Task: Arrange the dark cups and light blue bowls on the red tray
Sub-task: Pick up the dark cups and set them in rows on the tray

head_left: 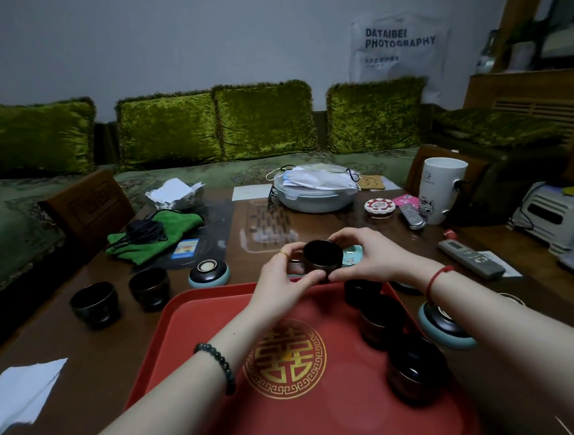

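Note:
A red tray [217,320] with a gold emblem lies in front of me. My left hand [283,279] and my right hand [362,257] both grip one dark cup [323,260] above the tray's far edge. Three more dark cups stand along the tray's right side, the nearest [414,369], the middle [380,318] and the far one [360,291]. Two dark cups [95,303] [150,287] stand on the table left of the tray. One light blue bowl [209,273] sits upside down beyond the tray's left corner, another [445,329] right of the tray. A light blue dish [353,255] peeks out behind my right hand.
On the wooden table lie a green cloth with a black cable [156,233], a lidded pale container [314,192], a white mug [441,189], a remote [469,258], a round patterned tin [380,207] and white paper [21,389]. A green sofa runs behind.

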### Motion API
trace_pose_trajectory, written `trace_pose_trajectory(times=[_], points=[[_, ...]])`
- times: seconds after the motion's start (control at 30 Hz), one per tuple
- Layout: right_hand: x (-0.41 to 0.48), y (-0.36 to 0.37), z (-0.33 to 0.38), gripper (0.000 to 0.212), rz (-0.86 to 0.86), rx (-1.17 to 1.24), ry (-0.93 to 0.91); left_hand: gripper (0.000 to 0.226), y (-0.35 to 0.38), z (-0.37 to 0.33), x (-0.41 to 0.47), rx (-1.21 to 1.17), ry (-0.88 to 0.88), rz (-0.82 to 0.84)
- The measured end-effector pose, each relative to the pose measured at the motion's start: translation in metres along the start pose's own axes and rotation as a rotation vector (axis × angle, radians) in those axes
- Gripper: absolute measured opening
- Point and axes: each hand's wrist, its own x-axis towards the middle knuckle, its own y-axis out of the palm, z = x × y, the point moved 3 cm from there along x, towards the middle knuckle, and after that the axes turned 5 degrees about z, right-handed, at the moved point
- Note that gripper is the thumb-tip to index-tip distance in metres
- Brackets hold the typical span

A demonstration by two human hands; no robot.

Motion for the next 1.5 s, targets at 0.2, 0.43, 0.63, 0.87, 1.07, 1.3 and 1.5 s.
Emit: trace_pose_trajectory(times=[0.2,0.43,0.63,0.87,1.07,1.3,1.5], points=[[-0.002,0.017,-0.011,0.058,0.029,-0.081,0.041,0.047,0.009,0.016,-0.007,-0.013,-0.021,0.064],[0.003,0.033,-0.019,0.058,0.072,-0.132,0.078,0.054,0.013,0.033,-0.011,-0.026,-0.091,0.093],[0.006,0.040,-0.022,0.062,0.134,-0.222,0.086,0.052,0.018,0.044,-0.013,-0.009,-0.109,0.118],[0.007,0.040,-0.020,0.063,0.160,-0.212,0.052,0.054,0.018,0.046,-0.013,-0.022,-0.143,0.154],[0.004,0.034,-0.016,0.076,0.150,-0.159,0.015,0.068,0.009,0.039,-0.016,0.086,-0.104,0.213],[0.004,0.024,0.014,0.072,0.118,-0.124,-0.080,0.068,-0.033,0.033,-0.022,0.218,-0.086,0.153],[0.016,0.036,0.058,0.073,0.125,-0.059,-0.173,0.065,-0.087,0.031,-0.037,0.286,-0.070,0.071]])
